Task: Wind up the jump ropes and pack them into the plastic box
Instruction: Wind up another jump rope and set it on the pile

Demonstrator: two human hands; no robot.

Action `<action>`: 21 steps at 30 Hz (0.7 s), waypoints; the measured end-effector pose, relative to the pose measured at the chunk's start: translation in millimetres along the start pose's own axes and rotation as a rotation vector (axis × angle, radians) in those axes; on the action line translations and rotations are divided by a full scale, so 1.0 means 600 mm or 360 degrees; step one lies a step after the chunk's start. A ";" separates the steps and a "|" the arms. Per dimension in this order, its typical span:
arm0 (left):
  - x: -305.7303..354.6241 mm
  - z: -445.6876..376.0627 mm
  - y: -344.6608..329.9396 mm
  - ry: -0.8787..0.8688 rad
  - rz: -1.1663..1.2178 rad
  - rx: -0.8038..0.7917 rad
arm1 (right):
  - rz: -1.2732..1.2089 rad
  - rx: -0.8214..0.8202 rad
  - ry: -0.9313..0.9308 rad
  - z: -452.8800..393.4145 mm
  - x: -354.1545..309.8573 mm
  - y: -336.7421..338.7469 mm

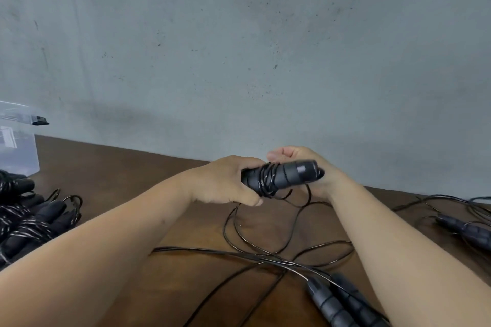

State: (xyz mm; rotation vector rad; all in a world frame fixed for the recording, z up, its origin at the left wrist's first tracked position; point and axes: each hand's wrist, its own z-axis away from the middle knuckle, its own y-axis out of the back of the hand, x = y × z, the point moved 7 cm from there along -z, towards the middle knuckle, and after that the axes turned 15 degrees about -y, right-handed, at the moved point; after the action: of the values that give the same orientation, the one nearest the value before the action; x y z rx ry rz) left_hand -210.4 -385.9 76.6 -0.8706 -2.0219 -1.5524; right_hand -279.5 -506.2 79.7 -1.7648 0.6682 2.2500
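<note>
Gripping the jump rope handles at centre with left hand fingers curled round them, right hand pinching the cord, risking slipped turns from slack, plastic box at nine o'clock.

handles: matt black, foam-like grip with ribbed rings.
cord: thin, glossy black, plastic-coated, catching white glints.
table: dark brown wood, smooth, low sheen.
wall: grey, matt, rough like concrete, speckled with dark spots.
plastic box, at nine o'clock: clear, glossy plastic.
wound ropes, at eight o'clock: shiny cord over matt grips.
</note>
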 end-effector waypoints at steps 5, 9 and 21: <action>-0.019 -0.002 0.019 0.0042 0.0216 0.0432 | -0.0401 0.0117 -0.0040 -0.019 0.043 -0.017; -0.036 -0.007 0.036 0.0142 0.0070 0.0604 | -0.0554 0.0170 -0.0140 -0.018 0.059 -0.039; -0.021 -0.023 0.067 -0.0019 0.0090 0.0873 | -0.1719 -0.0314 -0.0352 0.003 0.067 -0.096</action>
State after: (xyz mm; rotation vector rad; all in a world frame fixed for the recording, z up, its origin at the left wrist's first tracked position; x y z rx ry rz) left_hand -173.3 -395.1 99.3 -0.7051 -2.2416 -0.8832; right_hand -266.8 -459.6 28.5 -1.3684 -0.4873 1.6782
